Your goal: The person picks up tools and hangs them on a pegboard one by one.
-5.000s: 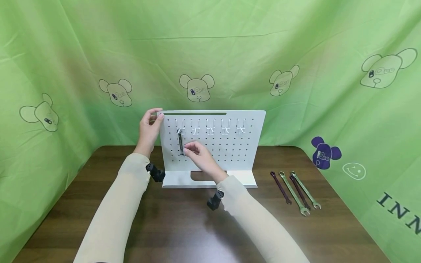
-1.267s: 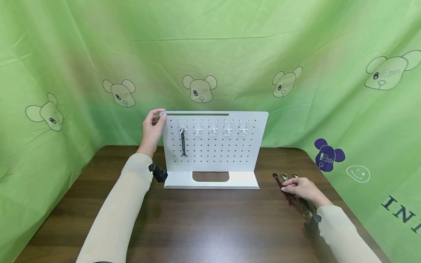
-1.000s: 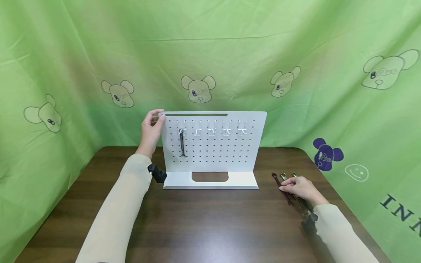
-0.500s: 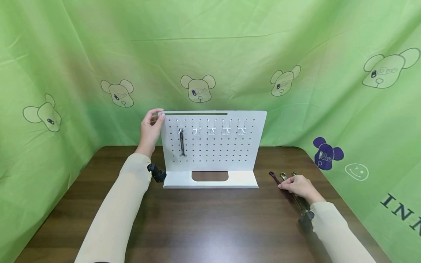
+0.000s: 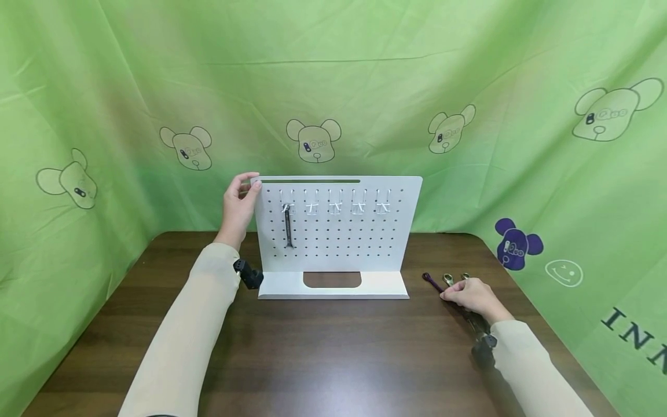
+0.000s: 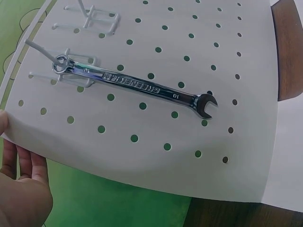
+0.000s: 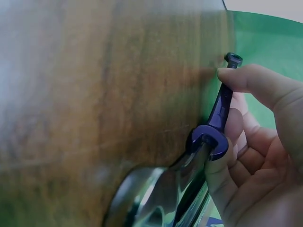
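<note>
My left hand (image 5: 239,207) grips the top left corner of a white pegboard (image 5: 344,237), thumb in front and fingers behind. A chrome combination wrench (image 6: 137,85) hangs by its ring end on the leftmost hook, open end down. At the right, my right hand (image 5: 475,298) pinches a purple combination wrench (image 7: 220,109) between thumb and fingers. Its ring end points toward the board in the head view. Beneath that hand lie silver wrenches, partly hidden; the ring end of one silver wrench (image 5: 448,279) shows past the fingers.
Several white hooks (image 5: 336,207) without tools line the board's upper part. The board stands on a white base (image 5: 333,293) on the brown wooden table (image 5: 323,359). A green printed curtain (image 5: 365,87) surrounds the table.
My right hand has gone from the hung wrench to the wrenches at the right. The purple wrench's ring end has lately shifted left. My left hand stays at the board's corner.
</note>
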Demonstrator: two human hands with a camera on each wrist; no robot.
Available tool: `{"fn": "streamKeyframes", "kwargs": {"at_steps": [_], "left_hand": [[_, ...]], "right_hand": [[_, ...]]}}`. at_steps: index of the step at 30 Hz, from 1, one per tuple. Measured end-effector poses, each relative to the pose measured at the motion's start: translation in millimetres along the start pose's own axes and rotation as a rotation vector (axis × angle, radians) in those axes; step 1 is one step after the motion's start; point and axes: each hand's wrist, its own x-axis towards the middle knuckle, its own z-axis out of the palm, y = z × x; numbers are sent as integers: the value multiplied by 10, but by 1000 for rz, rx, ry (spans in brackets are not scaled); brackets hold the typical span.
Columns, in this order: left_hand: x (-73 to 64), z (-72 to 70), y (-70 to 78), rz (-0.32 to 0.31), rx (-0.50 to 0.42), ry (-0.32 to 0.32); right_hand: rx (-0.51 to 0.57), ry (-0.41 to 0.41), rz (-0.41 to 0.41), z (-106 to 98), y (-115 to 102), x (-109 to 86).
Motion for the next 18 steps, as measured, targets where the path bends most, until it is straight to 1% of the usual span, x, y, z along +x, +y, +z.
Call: {"fn": "streamKeyframes", "kwargs": {"at_steps": [6,10,18], "left_hand": [[3,-2,8,-5,3,-2],[7,-3,6,-9,5,-5],[-7,-7,14,-6,-1,0]], "right_hand": [[20,10,-30,14,1,-24],[46,1,-42,17,12,-30],[53,-11,-61,4,38,-15]]}}
